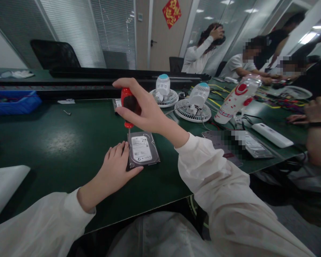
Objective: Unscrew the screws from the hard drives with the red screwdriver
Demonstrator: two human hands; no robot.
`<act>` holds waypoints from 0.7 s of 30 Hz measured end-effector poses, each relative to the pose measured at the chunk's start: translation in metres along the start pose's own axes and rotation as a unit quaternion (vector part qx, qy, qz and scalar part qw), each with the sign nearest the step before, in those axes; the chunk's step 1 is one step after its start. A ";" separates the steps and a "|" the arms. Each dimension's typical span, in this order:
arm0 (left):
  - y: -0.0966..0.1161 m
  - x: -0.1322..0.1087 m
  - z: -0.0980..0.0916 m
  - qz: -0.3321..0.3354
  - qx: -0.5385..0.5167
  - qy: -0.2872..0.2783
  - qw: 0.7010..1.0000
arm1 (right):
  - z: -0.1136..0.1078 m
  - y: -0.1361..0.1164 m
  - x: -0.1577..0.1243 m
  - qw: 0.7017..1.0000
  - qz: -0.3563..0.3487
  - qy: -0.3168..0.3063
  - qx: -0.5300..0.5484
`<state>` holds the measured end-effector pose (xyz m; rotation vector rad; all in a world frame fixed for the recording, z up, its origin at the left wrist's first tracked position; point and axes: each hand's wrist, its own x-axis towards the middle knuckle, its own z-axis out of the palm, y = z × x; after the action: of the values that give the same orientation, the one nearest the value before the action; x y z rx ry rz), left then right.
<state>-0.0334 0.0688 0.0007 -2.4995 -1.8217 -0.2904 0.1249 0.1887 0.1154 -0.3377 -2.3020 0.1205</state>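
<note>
A hard drive (141, 149) with a white label lies flat on the green table (55, 142). Above its far left corner stands a screwdriver (126, 94) with a red and black handle, its shaft pointing down to that corner. My right hand (143, 105) curls round the handle, thumb on the near side and fingers on the far side. Against the drive's left side and near edge rests my left hand (116, 164), its fingers lying on the table side and the thumb stretched along the near edge.
Behind are two white fans (163, 85) (199, 96) and a blue tray (14, 101) at the left. A patterned bottle (238, 98), a white power strip (272, 135) and another drive (254, 144) are on the right. Several people sit or stand around; one's hand (320, 112) is at right.
</note>
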 end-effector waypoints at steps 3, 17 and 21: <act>0.000 0.000 0.000 0.001 -0.005 0.003 1.000 | -0.002 0.000 -0.002 0.999 -0.014 -0.038 -0.004; -0.001 -0.001 0.001 0.004 -0.009 0.013 1.000 | -0.010 -0.012 0.002 0.996 0.033 0.082 0.027; -0.001 -0.001 0.002 0.002 -0.011 0.017 1.000 | -0.009 -0.013 0.004 0.993 0.016 0.108 0.035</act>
<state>-0.0343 0.0689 -0.0015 -2.4959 -1.8114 -0.3542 0.1264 0.1775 0.1264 -0.3357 -2.0730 0.1725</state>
